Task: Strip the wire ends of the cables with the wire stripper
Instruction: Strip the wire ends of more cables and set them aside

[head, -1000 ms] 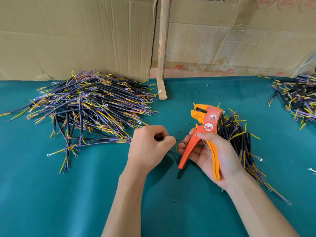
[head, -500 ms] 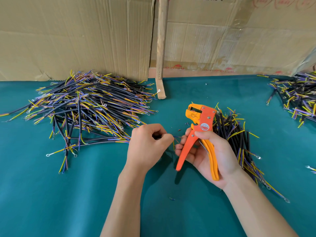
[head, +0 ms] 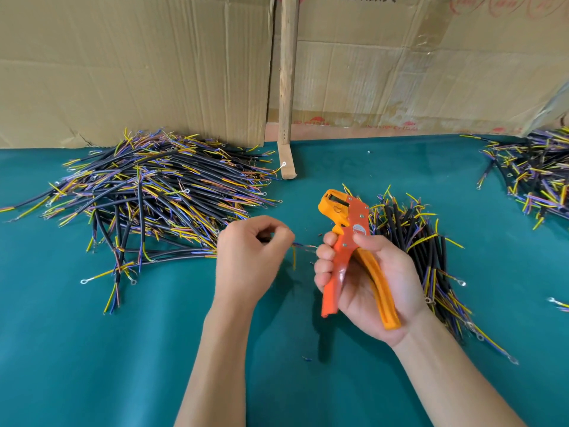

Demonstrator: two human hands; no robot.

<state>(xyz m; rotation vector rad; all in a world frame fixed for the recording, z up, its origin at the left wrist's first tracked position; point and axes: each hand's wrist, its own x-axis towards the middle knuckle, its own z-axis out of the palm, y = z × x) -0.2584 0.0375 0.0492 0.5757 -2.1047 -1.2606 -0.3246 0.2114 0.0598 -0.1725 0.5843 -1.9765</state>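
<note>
Green cloth (head: 92,349): left hand (head: 249,257) pinches a cable (head: 303,246), right hand (head: 369,282) grips the stripper (head: 348,241) (thin ends could slip out).

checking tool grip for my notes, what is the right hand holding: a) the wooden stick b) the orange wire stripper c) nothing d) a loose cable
b: the right hand grips the handles of the orange wire stripper, its head pointing up and away from the person.
</note>
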